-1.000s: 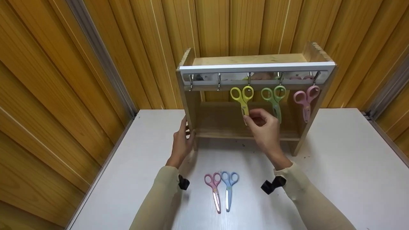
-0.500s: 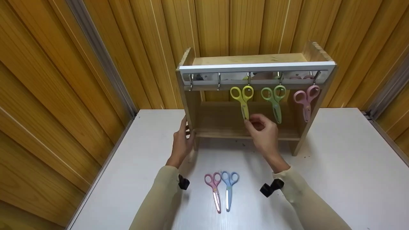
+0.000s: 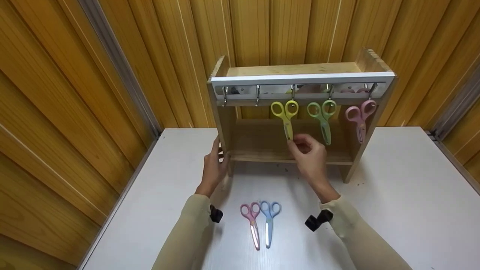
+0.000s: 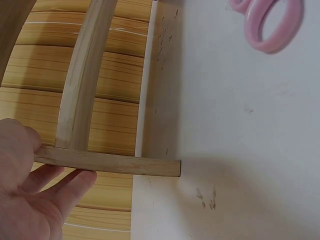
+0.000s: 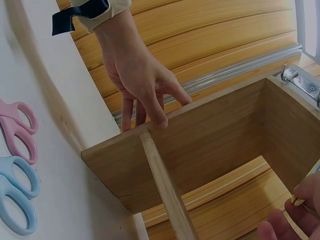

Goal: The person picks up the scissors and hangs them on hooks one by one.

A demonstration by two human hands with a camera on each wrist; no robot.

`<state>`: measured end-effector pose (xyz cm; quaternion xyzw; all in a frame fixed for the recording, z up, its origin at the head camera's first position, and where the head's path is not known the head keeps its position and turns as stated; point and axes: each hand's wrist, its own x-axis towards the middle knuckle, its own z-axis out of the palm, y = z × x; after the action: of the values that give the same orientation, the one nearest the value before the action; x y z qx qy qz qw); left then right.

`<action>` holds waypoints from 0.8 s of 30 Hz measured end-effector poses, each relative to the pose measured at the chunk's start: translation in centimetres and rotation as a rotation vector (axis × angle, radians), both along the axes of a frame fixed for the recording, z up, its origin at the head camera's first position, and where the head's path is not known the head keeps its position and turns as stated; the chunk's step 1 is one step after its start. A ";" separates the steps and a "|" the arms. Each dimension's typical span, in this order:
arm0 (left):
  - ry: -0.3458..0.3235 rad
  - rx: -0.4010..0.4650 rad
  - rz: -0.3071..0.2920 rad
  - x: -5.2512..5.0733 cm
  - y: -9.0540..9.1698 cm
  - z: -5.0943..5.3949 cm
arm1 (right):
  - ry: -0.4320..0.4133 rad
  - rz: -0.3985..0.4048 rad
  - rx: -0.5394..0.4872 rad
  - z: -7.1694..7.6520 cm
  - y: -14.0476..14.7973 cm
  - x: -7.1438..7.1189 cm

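Observation:
Yellow scissors (image 3: 287, 123) hang by one finger loop from the middle hook of a small wooden rack (image 3: 255, 142). My right hand (image 3: 311, 155) pinches their blade tip between thumb and fingertips; in the right wrist view only part of this hand (image 5: 307, 210) shows at the edge. With thumb on one face and fingers on the other, my left hand (image 3: 214, 167) holds the rack's left side panel (image 4: 115, 163). Green scissors (image 3: 324, 123) and pink scissors (image 3: 360, 119) hang on the hooks to the right.
Another pair of pink scissors (image 3: 253, 225) and blue scissors (image 3: 269, 224) lie on the white table (image 3: 172, 221) before the rack. Two bare hooks (image 3: 257, 95) are at the rail's left. A wood-patterned wall (image 3: 180, 63) stands behind.
My right hand has slid slightly down the yellow scissors' blade to its tip, uncovering more of the yellow and green scissors. The left hand and the rack have stayed in place.

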<state>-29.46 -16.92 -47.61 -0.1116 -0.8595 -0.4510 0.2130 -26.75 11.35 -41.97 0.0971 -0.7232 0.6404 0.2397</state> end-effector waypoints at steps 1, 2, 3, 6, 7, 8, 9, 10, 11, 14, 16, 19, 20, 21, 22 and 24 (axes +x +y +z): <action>0.000 0.000 0.000 0.0 0.0 0.0 | 0.000 -0.001 -0.002 0.0 0.0 0.0; -0.001 0.000 -0.001 0.0 0.0 0.0 | 0.000 -0.001 -0.004 0.0 0.0 0.0; -0.004 -0.001 0.000 0.0 0.0 0.0 | -0.002 -0.002 -0.005 0.1 0.0 0.1; -0.002 0.000 -0.001 -0.1 0.0 0.0 | -0.004 -0.001 -0.008 0.1 0.0 0.1; 0.000 0.002 -0.002 -0.1 0.0 0.0 | -0.005 -0.002 -0.008 0.1 0.0 0.1; -0.002 0.004 -0.002 -0.1 0.0 0.0 | -0.007 -0.004 -0.006 0.1 -0.1 0.1; -0.004 0.004 -0.002 -0.1 0.0 0.0 | -0.005 -0.006 -0.004 0.1 -0.1 0.1; -0.004 0.005 -0.001 -0.1 0.0 -0.1 | 0.001 -0.008 -0.001 0.1 -0.1 0.1; -0.009 0.006 0.002 -0.1 0.0 -0.1 | 0.007 -0.009 0.001 0.0 0.0 0.1; -0.001 -0.002 0.003 -0.1 0.0 -0.1 | -0.002 -0.009 0.016 0.9 -0.3 1.0; 0.004 -0.005 0.003 -0.1 -0.1 -0.1 | -0.011 -0.008 0.017 1.0 -0.3 1.1; 0.010 -0.003 0.002 -0.1 0.0 -0.1 | -0.027 -0.008 0.017 0.6 -0.2 0.8; 0.006 -0.002 0.005 0.0 0.0 -0.1 | -0.027 -0.010 0.016 0.2 0.0 0.5; 0.002 0.002 0.006 0.0 0.0 0.0 | -0.024 -0.009 0.012 -0.1 0.1 0.2; -0.001 0.001 0.009 0.0 0.0 0.0 | -0.025 -0.013 0.015 -0.2 0.2 0.2; -0.006 -0.001 0.013 0.0 0.0 0.0 | -0.019 -0.011 0.016 -0.2 0.3 0.1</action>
<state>-29.48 -16.94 -47.63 -0.1049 -0.8612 -0.4494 0.2130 -26.60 11.61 -42.19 0.0891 -0.7310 0.6342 0.2357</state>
